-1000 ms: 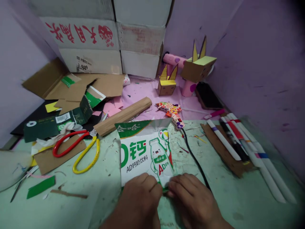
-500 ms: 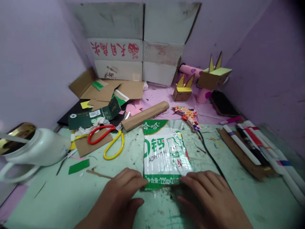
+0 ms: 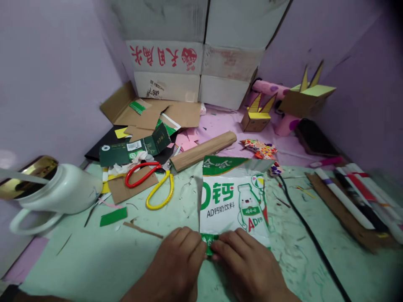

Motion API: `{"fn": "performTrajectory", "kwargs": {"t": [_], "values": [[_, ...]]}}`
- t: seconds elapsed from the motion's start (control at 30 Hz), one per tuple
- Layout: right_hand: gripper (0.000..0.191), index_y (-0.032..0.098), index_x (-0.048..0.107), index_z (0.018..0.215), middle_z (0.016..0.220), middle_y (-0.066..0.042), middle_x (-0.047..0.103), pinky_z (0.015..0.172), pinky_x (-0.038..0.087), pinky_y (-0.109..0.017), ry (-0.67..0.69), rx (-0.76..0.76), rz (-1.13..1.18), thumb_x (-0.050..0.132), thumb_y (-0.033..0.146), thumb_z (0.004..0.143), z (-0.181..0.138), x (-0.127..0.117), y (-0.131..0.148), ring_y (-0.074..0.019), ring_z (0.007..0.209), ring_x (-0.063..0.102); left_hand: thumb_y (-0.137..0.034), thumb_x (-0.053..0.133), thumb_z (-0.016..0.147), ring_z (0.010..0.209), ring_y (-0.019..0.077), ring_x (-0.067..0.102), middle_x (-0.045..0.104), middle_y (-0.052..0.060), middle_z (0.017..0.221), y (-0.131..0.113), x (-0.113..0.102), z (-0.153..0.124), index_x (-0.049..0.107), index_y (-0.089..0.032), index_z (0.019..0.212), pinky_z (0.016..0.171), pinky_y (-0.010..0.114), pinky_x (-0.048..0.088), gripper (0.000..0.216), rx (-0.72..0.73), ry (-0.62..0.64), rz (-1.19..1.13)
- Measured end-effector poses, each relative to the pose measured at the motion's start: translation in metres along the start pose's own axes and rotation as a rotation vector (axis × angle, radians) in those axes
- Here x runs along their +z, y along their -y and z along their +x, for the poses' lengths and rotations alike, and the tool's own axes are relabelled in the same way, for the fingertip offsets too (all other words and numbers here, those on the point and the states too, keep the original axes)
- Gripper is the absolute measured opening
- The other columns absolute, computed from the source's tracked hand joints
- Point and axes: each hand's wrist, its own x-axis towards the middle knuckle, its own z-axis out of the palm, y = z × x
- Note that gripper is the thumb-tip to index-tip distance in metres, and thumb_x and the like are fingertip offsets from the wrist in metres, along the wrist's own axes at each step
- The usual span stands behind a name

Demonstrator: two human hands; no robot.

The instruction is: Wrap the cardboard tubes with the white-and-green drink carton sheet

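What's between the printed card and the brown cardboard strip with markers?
In the head view, the black cord runs between the printed card and brown cardboard strip, with small scraps nearby. Not bare.

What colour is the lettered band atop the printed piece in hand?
The lettered band is green; it shows best in the head view.

Printed white-and-green cardboard (image 3: pixel 221 224); held by near edge
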Motion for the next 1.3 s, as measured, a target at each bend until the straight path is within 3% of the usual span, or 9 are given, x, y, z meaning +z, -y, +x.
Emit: {"fn": "performTrajectory", "kwargs": {"t": [0.17, 0.3, 0.47, 0.67, 0.8, 0.9, 1.03, 1.17, 1.3], "values": [[0.039, 0.017, 0.066, 0.073, 0.06, -0.003, 0.065, 0.047, 0.039, -0.027, -0.008, -0.013, 0.014, 0.035, 0.023, 0.096, 0.005, 0.001, -0.001, -0.0165, 0.052, 0.052, -0.009, 0.027, 0.093, 0.055, 0.0143, 0.048, 0.055, 0.002, 0.06, 0.002, 0.006, 0.001, 0.057, -0.015, 0.075, 0.049, 0.026, 0.04, 0.036, 0.027, -0.082, 0.04], [0.042, 0.019, 0.065, 0.07, 0.058, -0.002, 0.064, 0.049, 0.04, -0.027, -0.041, 0.053, -0.023, 0.032, 0.023, 0.096, 0.005, 0.006, -0.003, -0.0166, 0.053, 0.054, -0.015, 0.026, 0.094, 0.051, 0.0136, 0.047, 0.055, 0.001, 0.057, 0.007, 0.012, 0.003, 0.055, -0.016, 0.064, 0.045, 0.027, 0.036, 0.042, -0.016, 0.021, -0.009], [0.041, 0.02, 0.063, 0.068, 0.058, -0.003, 0.061, 0.044, 0.041, -0.024, 0.058, 0.174, 0.025, 0.031, 0.024, 0.094, 0.01, 0.006, -0.002, -0.0161, 0.051, 0.056, -0.013, 0.045, 0.074, 0.044, 0.0123, 0.045, 0.052, -0.001, 0.053, 0.007, 0.007, 0.015, 0.05, -0.019, 0.056, 0.041, 0.028, 0.028, 0.02, -0.181, 0.187, -0.049], [0.021, 0.022, 0.064, 0.088, 0.071, -0.003, 0.067, 0.049, 0.051, -0.028, 0.262, 0.224, 0.109, 0.045, 0.031, 0.089, 0.013, -0.023, -0.012, -0.0191, 0.06, 0.064, -0.016, 0.043, 0.072, 0.044, 0.0138, 0.048, 0.053, 0.0, 0.055, 0.003, 0.005, 0.014, 0.048, -0.021, 0.057, 0.041, 0.027, 0.028, 0.016, -0.298, 0.241, -0.092], [0.012, 0.023, 0.065, 0.089, 0.088, -0.005, 0.071, 0.065, 0.056, -0.035, 0.245, 0.188, 0.025, 0.056, 0.028, 0.082, -0.002, -0.05, -0.031, -0.0227, 0.078, 0.065, -0.018, 0.037, 0.079, 0.049, 0.0153, 0.05, 0.054, 0.001, 0.059, 0.002, 0.005, 0.008, 0.048, -0.021, 0.059, 0.043, 0.026, 0.035, 0.023, -0.32, 0.185, -0.119], [0.016, 0.02, 0.064, 0.079, 0.093, -0.007, 0.072, 0.072, 0.057, -0.032, 0.188, 0.112, 0.043, 0.049, 0.015, 0.083, -0.014, -0.055, -0.037, -0.0199, 0.084, 0.066, -0.019, 0.039, 0.081, 0.057, 0.0176, 0.054, 0.059, 0.004, 0.068, -0.004, 0.009, 0.009, 0.055, -0.02, 0.068, 0.048, 0.029, 0.041, 0.021, -0.221, 0.073, 0.018], [0.03, 0.016, 0.063, 0.085, 0.099, -0.007, 0.074, 0.088, 0.053, -0.034, 0.132, -0.073, -0.006, 0.035, 0.006, 0.084, -0.02, -0.051, -0.033, -0.0188, 0.096, 0.067, -0.02, 0.033, 0.089, 0.072, 0.0219, 0.062, 0.068, 0.007, 0.079, -0.014, 0.018, 0.017, 0.063, -0.017, 0.082, 0.064, 0.035, 0.049, 0.031, 0.049, -0.144, 0.252], [0.036, 0.014, 0.065, 0.086, 0.096, -0.005, 0.075, 0.08, 0.056, -0.024, 0.121, -0.123, -0.074, 0.029, 0.006, 0.089, -0.021, -0.052, -0.029, -0.0162, 0.091, 0.069, -0.007, 0.03, 0.089, 0.081, 0.0181, 0.065, 0.073, 0.005, 0.082, -0.023, 0.023, 0.016, 0.064, -0.013, 0.081, 0.072, 0.028, 0.05, 0.035, 0.199, -0.189, 0.342], [0.044, 0.014, 0.067, 0.09, 0.094, -0.006, 0.075, 0.073, 0.059, -0.028, 0.057, -0.146, -0.152, 0.024, 0.011, 0.095, -0.023, -0.047, -0.029, -0.0179, 0.083, 0.071, -0.003, 0.031, 0.088, 0.081, 0.0153, 0.068, 0.074, 0.004, 0.08, -0.026, 0.022, 0.01, 0.064, -0.012, 0.081, 0.072, 0.024, 0.051, 0.035, 0.223, -0.19, 0.358]]}}
